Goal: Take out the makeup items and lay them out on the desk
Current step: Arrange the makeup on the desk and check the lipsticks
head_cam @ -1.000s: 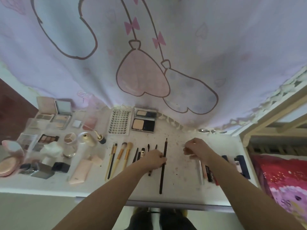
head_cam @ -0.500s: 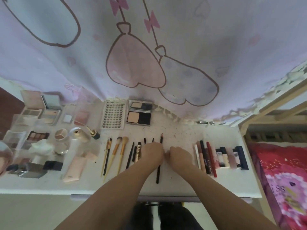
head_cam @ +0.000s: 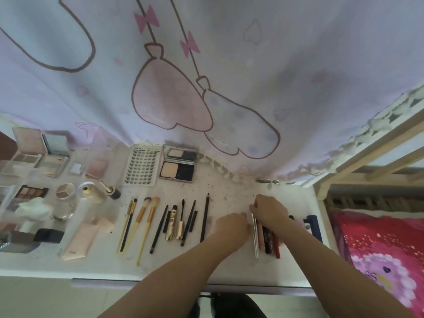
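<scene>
Straightening the slim silver pen-shaped stick (head_cam: 254,237) at the left of the lip-product row on the white desk (head_cam: 229,267); my right hand (head_cam: 269,210) pinches its far end, my left hand (head_cam: 231,226) is curled beside it, grip unclear. Next, I'd release it parallel to its neighbours.

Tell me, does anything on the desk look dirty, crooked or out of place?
Yes. Dark crumbs are scattered on the white desk behind the long black pencil, near the curtain. The rows themselves look tidy; only the gold-handled brushes fan out slightly at an angle.
</scene>
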Demonstrator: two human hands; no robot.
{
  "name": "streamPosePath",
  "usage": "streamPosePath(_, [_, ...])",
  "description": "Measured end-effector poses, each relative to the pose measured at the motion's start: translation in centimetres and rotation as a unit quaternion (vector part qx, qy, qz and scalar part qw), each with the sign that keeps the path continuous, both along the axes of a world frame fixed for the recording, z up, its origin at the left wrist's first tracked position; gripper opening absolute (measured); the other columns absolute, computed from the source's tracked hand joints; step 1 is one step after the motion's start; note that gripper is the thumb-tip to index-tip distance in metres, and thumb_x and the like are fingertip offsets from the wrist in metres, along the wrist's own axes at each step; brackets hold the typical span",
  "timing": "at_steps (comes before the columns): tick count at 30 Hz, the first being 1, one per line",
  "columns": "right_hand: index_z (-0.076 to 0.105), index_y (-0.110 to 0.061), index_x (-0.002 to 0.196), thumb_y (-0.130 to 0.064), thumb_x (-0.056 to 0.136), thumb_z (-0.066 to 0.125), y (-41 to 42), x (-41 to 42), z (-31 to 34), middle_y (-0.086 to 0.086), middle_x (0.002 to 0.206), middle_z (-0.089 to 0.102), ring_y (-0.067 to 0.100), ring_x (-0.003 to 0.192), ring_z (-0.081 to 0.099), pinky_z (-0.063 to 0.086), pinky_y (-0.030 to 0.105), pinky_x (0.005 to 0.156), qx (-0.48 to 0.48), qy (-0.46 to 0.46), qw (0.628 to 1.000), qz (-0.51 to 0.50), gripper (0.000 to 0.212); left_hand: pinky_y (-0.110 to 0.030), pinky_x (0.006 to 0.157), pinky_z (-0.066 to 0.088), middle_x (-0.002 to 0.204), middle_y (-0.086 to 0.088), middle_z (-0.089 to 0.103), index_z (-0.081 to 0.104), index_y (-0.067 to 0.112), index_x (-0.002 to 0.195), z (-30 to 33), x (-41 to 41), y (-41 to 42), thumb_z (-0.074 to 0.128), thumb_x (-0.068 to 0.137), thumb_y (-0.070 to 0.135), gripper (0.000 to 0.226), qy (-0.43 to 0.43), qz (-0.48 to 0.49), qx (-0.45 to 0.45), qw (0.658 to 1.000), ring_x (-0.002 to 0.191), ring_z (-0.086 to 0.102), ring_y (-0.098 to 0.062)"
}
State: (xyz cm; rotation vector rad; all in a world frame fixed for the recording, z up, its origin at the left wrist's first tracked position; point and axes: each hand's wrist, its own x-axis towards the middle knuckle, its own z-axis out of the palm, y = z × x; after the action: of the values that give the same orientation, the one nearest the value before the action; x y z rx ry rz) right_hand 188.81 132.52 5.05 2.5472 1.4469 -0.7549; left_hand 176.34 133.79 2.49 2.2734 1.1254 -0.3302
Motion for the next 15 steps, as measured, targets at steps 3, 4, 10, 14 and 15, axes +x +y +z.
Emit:
streamPosePath(3, [0.054, -0.014, 0.108, -0.034, 0.095, 0.041, -0.2, 0.0, -0.8, 0.005, 0.105, 0.062, 0.022, 0.094, 0.058, 0.041, 0.029, 0.07, -0.016, 0.007, 1.0, 0.021, 0.027, -0.035, 0.08, 0.047, 0.106, -0.007, 0.064, 0.057, 0.013, 0.109, -0.8, 2.0, -2.0, 0.034, 0.098, 0.036, 0.034, 0.022, 0.026, -0.034, 0.999, 0.097, 0.062, -0.026])
streamPosePath(4, [0.054, -0.014, 0.106, -0.034, 0.095, 0.041, -0.2, 0.0, -1.1, 0.005, 0.103, 0.062, 0.023, 0.092, 0.058, 0.04, 0.029, 0.069, -0.013, 0.005, 1.0, 0.026, 0.026, -0.035, 0.078, 0.047, 0.103, -0.006, 0.065, 0.058, 0.014, 0.107, -1.0, 2.3, -2.2, 0.034, 0.098, 0.038, 0.036, 0.027, 0.042, -0.034, 0.998, 0.094, 0.063, -0.025])
streamPosePath(10, [0.055, -0.013, 0.099, -0.036, 0.095, 0.041, 0.5, 0.4, -1.4, 0.003, 0.093, 0.061, 0.02, 0.075, 0.049, 0.038, 0.029, 0.063, 0.005, -0.003, 0.998, 0.068, 0.027, -0.032, 0.075, 0.047, 0.104, -0.003, 0.065, 0.055, 0.016, 0.108, -1.5, 2.9, -2.3, 0.04, 0.094, 0.04, 0.031, 0.029, 0.123, -0.029, 0.992, 0.094, 0.064, -0.022])
streamPosePath(14, [0.055, -0.014, 0.085, -0.044, 0.093, 0.043, 1.4, 0.8, -0.5, 0.008, 0.091, 0.066, 0.024, 0.081, 0.058, 0.043, 0.03, 0.069, -0.014, 0.059, 0.996, 0.066, 0.033, -0.031, 0.067, 0.041, 0.1, -0.003, 0.062, 0.052, 0.015, 0.106, -0.5, 1.9, -1.6, 0.042, 0.094, 0.041, 0.031, -0.043, 0.154, 0.008, 0.987, 0.09, 0.061, -0.022])
streamPosePath(15, [0.056, -0.013, 0.079, -0.043, 0.093, 0.046, 1.8, 0.8, -0.1, 0.01, 0.086, 0.067, 0.025, 0.081, 0.06, 0.045, 0.03, 0.07, -0.015, 0.097, 0.993, 0.058, 0.035, -0.031, 0.066, 0.041, 0.099, -0.004, 0.062, 0.051, 0.014, 0.106, -0.1, 1.5, -1.4, 0.042, 0.094, 0.04, 0.03, -0.065, 0.152, 0.021, 0.986, 0.088, 0.061, -0.023])
